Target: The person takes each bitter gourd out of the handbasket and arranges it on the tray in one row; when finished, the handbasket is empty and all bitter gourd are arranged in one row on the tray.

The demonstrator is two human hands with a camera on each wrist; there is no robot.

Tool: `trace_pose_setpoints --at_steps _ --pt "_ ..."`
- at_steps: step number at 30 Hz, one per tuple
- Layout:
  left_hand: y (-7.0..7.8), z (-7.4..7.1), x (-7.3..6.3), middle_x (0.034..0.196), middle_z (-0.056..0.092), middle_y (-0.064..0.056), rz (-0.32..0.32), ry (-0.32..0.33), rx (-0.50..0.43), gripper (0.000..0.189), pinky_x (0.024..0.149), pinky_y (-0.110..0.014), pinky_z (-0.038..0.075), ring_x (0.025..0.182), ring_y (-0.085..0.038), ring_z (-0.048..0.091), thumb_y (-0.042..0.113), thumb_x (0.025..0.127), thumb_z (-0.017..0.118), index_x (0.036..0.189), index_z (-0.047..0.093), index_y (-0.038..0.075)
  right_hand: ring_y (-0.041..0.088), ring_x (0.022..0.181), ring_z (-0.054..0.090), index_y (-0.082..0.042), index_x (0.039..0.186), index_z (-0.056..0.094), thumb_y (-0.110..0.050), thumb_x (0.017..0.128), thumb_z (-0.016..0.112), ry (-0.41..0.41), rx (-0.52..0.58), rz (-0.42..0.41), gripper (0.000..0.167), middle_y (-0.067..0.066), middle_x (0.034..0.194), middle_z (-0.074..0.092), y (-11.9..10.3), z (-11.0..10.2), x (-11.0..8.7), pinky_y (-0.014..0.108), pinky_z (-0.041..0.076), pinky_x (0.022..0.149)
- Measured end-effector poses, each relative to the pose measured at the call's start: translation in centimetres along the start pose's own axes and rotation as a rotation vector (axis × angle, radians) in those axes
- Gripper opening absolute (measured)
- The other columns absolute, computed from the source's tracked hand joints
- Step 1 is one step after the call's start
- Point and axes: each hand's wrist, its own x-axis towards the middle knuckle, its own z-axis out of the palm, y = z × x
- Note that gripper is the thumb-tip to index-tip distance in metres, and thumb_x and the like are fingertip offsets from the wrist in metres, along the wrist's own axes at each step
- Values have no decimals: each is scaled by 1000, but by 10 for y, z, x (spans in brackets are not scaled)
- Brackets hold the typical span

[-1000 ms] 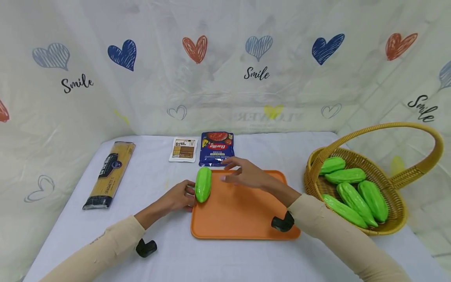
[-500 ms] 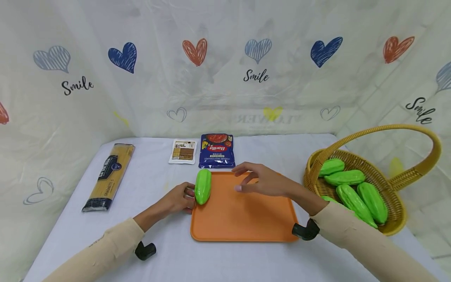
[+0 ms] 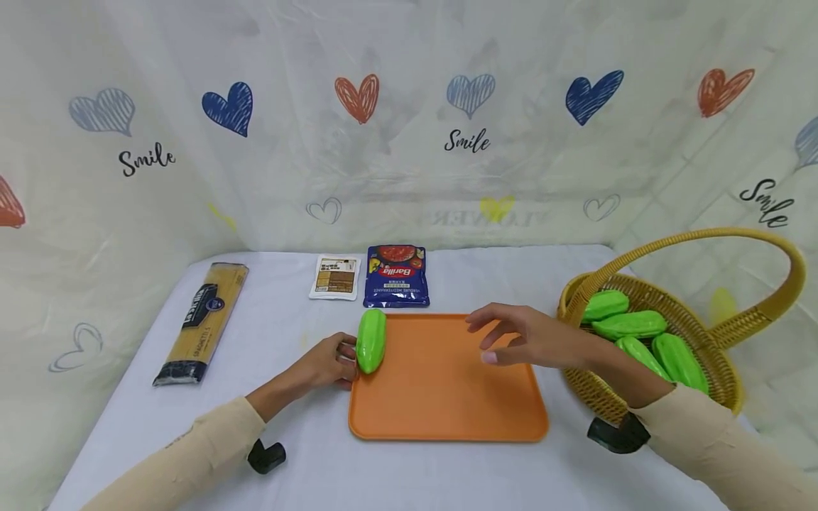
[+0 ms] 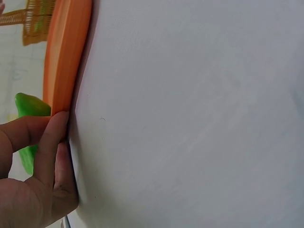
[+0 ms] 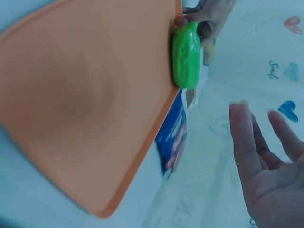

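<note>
An orange tray [image 3: 447,408] lies flat on the white-covered table. My left hand [image 3: 327,362] is at its left side, and in the left wrist view the thumb and fingers pinch the tray's rim [image 4: 61,80]. Along that same side, on the tray, rests one green ridged gourd [image 3: 371,341], right beside the left fingertips. With nothing in its grasp, my right hand [image 3: 533,337] hovers over the tray's right end, fingers spread and slightly bent. Close to the right forearm stands a wicker basket [image 3: 591,394] with several similar gourds [image 3: 629,324], partly hidden by that arm.
Behind the tray lie a blue Barilla sauce pouch [image 3: 397,284] and a small white-and-brown packet [image 3: 336,277]. A spaghetti pack [image 3: 203,323] lies at the left. The basket's tall handle [image 3: 786,277] arches up on the right. A heart-printed cloth [image 3: 409,163] hangs behind the table.
My right hand has moved from near the gourd on the tray rightward toward the basket, staying unloaded. The left hand, the tray and the gourd on it have stayed in place.
</note>
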Motion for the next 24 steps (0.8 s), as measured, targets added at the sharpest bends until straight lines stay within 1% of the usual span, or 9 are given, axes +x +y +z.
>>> trace_pose_setpoints --at_steps 4,7,10,16,20,24 --pt "1 1 -1 119 56 -18 -1 -1 -9 69 71 -36 66 95 -22 65 -8 77 71 140 44 -5 23 113 64 -18 136 54 -22 96 68 -16 6 24 43 9 136 57 7 -8 -20 31 60 90" --pt "1 1 -1 119 56 -18 -2 -2 -17 69 71 -36 66 95 -23 65 -9 77 71 140 44 -5 19 109 65 -14 135 55 -17 96 66 -28 10 3 40 14 134 57 16 -16 -34 32 61 87" --pt "1 2 0 119 56 -18 -7 1 -15 69 71 -35 66 95 -23 65 -9 77 71 140 44 -4 20 107 66 -11 135 55 -12 97 64 -40 9 -25 39 17 131 57 24 -23 -50 33 62 83" --pt "2 4 1 119 57 -17 -10 1 3 69 71 -34 65 96 -22 65 -8 78 72 141 44 -4 17 103 66 -11 138 53 -8 98 61 -44 -18 -27 40 5 124 62 35 -36 -83 27 60 84" --pt "2 3 1 120 57 -18 -11 6 4 69 71 -34 65 96 -22 66 -9 77 71 141 44 -4 17 106 66 -9 139 52 -4 99 57 -43 -10 -19 41 0 126 64 40 -46 -103 26 60 85" --pt "4 2 -1 121 56 -18 -17 9 21 70 71 -34 65 96 -23 65 -8 78 72 142 44 -3 15 111 65 -4 140 51 -1 99 55 -50 -28 -31 41 4 130 64 47 -58 -115 23 59 86"
